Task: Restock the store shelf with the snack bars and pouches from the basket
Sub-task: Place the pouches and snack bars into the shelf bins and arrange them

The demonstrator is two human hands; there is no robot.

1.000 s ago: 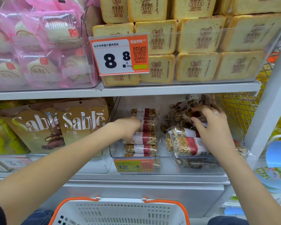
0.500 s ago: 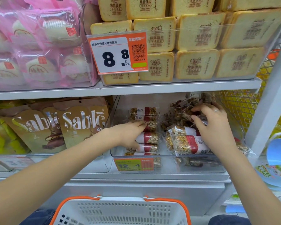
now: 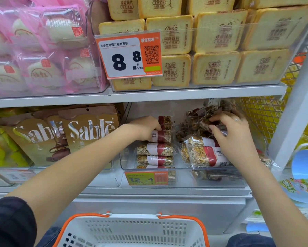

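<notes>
Left hand [image 3: 145, 127] grasping a snack bar [image 3: 161, 136] atop the row in the clear bin [image 3: 185, 177] | right hand [image 3: 233, 138] pinching dark pouches [image 3: 199, 120] at back | basket [image 3: 131, 230] looks empty, so restocking seems nearly finished.

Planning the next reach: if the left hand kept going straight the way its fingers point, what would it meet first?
Left hand already touches the stacked snack bars; beyond them likely the loose dark pouches, though depth is unclear.
</notes>
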